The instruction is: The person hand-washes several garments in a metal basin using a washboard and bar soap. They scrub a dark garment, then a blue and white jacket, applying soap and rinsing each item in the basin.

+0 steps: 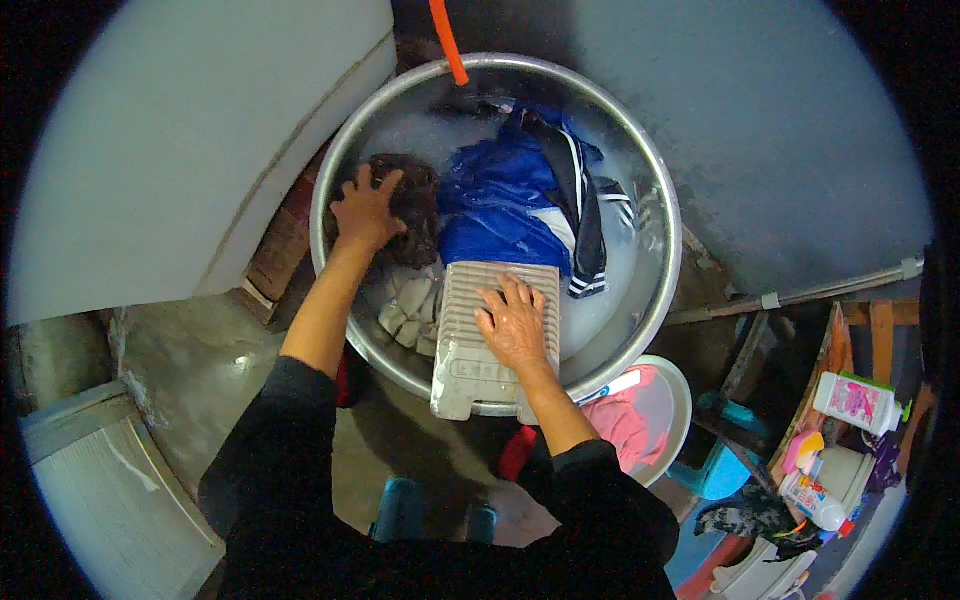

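Observation:
My left hand [367, 210] is at the left side of a large metal basin [663, 200], fingers spread over a dark brown cloth [412, 175]. My right hand [508, 325] rests with fingers apart on a pale ridged plastic washboard [470, 380] that leans over the basin's near rim. Beyond the board, blue fabric [500, 210] and a dark garment with white stripes [585, 240] lie in cloudy water. A light grey-beige cloth [405, 310] sits in the water left of the board.
An orange hose [445, 40] hangs over the far rim. A smaller basin [681, 420] with pink cloth stands at lower right, near wooden slats, a blue plastic item [720, 475] and several bottles [855, 402]. Grey walls [780, 150] flank the basin; a wooden board [110, 490] lies lower left.

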